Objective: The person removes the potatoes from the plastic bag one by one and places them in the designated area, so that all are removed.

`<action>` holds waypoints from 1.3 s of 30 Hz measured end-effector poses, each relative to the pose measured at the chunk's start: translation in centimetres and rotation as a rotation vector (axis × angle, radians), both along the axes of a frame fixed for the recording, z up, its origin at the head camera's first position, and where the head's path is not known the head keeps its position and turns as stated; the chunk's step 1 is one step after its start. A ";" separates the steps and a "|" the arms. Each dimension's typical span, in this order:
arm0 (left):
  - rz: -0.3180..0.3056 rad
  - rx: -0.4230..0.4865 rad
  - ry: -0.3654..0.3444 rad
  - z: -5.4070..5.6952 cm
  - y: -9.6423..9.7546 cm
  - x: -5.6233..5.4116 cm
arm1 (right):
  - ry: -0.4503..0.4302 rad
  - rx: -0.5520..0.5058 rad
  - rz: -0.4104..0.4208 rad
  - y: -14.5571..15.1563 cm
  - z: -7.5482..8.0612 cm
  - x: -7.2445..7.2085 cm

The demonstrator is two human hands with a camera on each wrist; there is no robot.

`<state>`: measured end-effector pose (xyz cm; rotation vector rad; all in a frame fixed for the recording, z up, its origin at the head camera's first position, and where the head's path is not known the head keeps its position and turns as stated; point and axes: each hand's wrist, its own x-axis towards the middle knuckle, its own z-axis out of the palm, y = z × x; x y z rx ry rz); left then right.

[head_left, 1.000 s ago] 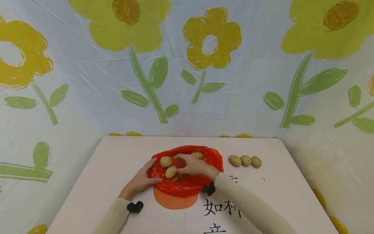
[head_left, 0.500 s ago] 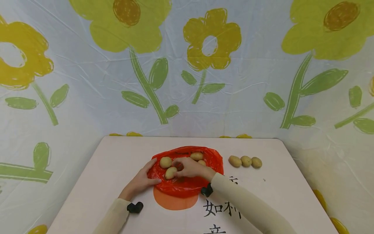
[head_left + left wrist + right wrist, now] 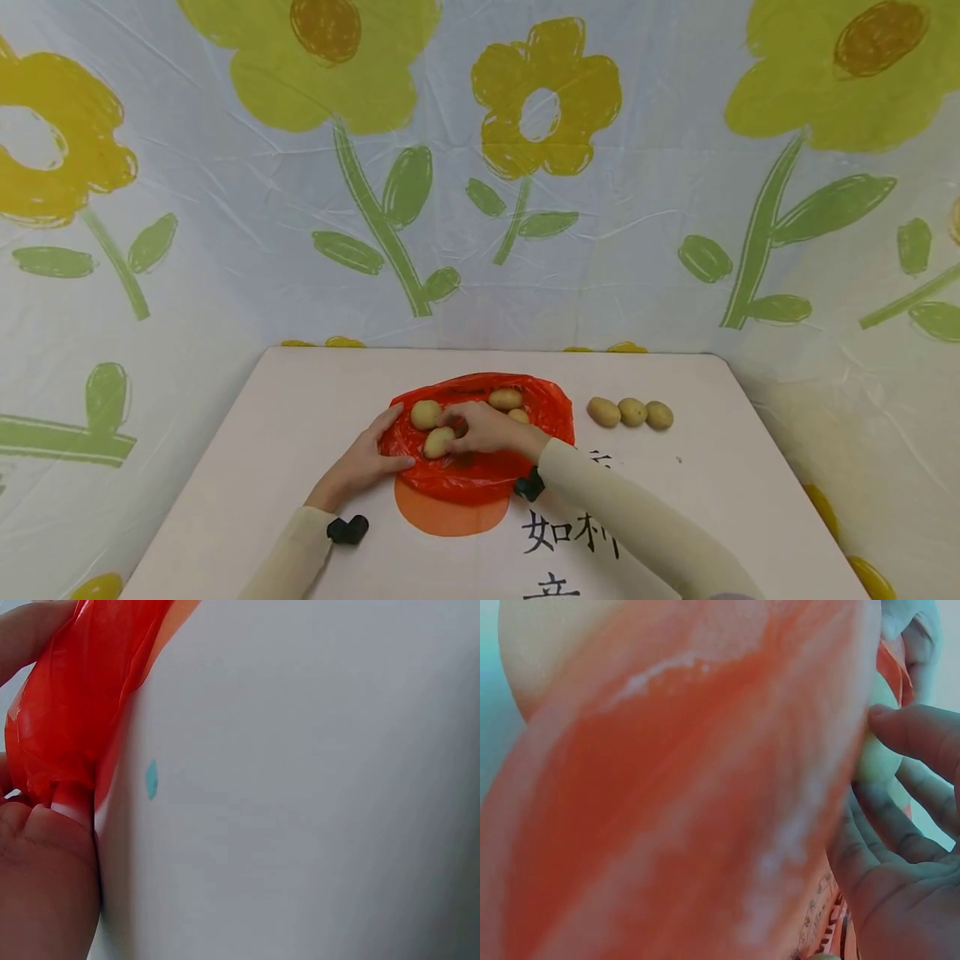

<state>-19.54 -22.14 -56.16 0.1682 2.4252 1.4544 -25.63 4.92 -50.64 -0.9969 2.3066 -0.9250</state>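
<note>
A red plastic bag [image 3: 465, 483] lies spread with its mouth wide, several potatoes inside. At its left side my left hand [image 3: 366, 462] holds the rim, thumb and fingers apart along it; the left wrist view shows red film [image 3: 82, 705] between the fingers. My right hand [image 3: 483, 429] reaches into the bag, thumb and fingertips on either side of a potato [image 3: 438, 443], which the right wrist view also shows pinched. Just behind it sits another potato [image 3: 425, 414]. Farther right in the bag are a potato [image 3: 506, 399] and one partly hidden by my right hand [image 3: 517, 415].
To the right of the bag, three potatoes [image 3: 632, 412] stand in a touching row on the pale tabletop [image 3: 322, 392]. Black characters [image 3: 551, 531] and an orange patch [image 3: 450, 517] mark the surface. A flower-patterned sheet [image 3: 600, 275] hangs behind and at both sides.
My right hand has shifted left and its fingers have come onto the front-left potato, uncovering a potato at the right of the bag. The left hand has stayed at the rim.
</note>
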 end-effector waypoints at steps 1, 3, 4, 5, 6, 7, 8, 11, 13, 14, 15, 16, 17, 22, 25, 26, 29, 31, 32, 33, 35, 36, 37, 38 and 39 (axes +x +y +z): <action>0.001 0.001 0.000 0.0 0.0 0.0 | -0.004 0.001 0.001 -0.1 0.0 0.0; 0.000 0.000 0.000 0.0 0.0 0.0 | -0.011 0.000 0.001 -0.2 0.0 -0.1; -0.001 0.001 0.003 0.0 0.0 0.0 | -0.015 0.001 -0.001 -0.3 0.0 -0.1; -0.002 0.006 0.004 0.0 -0.1 0.0 | -0.016 0.005 -0.001 -0.3 0.0 -0.1; -0.003 0.008 0.007 0.0 -0.1 0.0 | -0.016 0.009 0.000 -0.4 -0.1 -0.2; -0.003 0.011 0.008 0.0 -0.1 0.0 | -0.020 0.015 0.001 -0.4 -0.1 -0.2; -0.004 0.011 0.009 0.1 -0.1 0.0 | -0.020 0.022 0.004 -0.5 -0.1 -0.2; -0.010 0.011 0.011 0.1 0.1 0.0 | -0.013 0.038 0.013 -0.6 -0.1 -0.1; -0.010 0.007 0.010 0.2 0.1 0.0 | -0.005 0.047 0.020 -0.7 -0.1 -0.1; -0.011 0.007 0.010 0.3 0.2 0.0 | 0.003 0.049 0.022 -0.7 0.0 -0.1; -0.012 0.008 0.010 0.3 0.2 0.0 | 0.007 0.051 0.021 -0.7 0.1 -0.1; -0.012 0.009 0.009 0.4 0.2 0.0 | 0.009 0.052 0.022 -0.7 0.2 0.0; -0.012 0.010 0.010 0.4 0.2 0.0 | 0.012 0.055 0.023 -0.7 0.3 0.0; -0.017 0.008 0.011 0.4 0.1 0.0 | 0.013 0.061 0.017 -0.5 0.9 0.0; -0.016 -0.001 0.010 0.3 0.0 0.0 | 0.018 0.059 0.014 -0.2 1.4 0.0; -0.014 -0.002 0.008 0.3 0.0 -0.1 | 0.022 0.055 0.015 0.0 1.6 -0.1; -0.002 0.000 -0.002 0.2 0.0 -0.1 | 0.028 0.051 0.015 0.4 2.0 -0.2; 0.006 0.008 -0.007 0.2 0.1 -0.1 | 0.028 0.045 0.011 0.7 2.2 -0.2; 0.009 0.011 -0.009 0.2 0.1 0.0 | 0.031 0.047 0.010 0.8 2.3 -0.2; 0.010 0.013 -0.010 0.2 0.1 0.0 | 0.030 0.048 0.006 0.9 2.5 -0.1; 0.007 0.020 -0.006 0.2 0.1 0.1 | 0.023 0.048 -0.012 1.3 2.8 0.0; 0.002 0.021 -0.003 0.2 0.1 0.1 | 0.025 0.046 -0.018 1.4 3.0 0.1; -0.005 0.020 -0.001 0.2 0.1 0.1 | 0.024 0.042 -0.025 1.6 3.2 0.1; -0.011 0.017 0.007 0.3 0.1 0.1 | 0.027 0.037 -0.035 1.9 3.4 0.2; -0.016 0.014 0.014 0.4 0.0 0.0 | 0.029 0.023 -0.047 2.1 3.6 0.2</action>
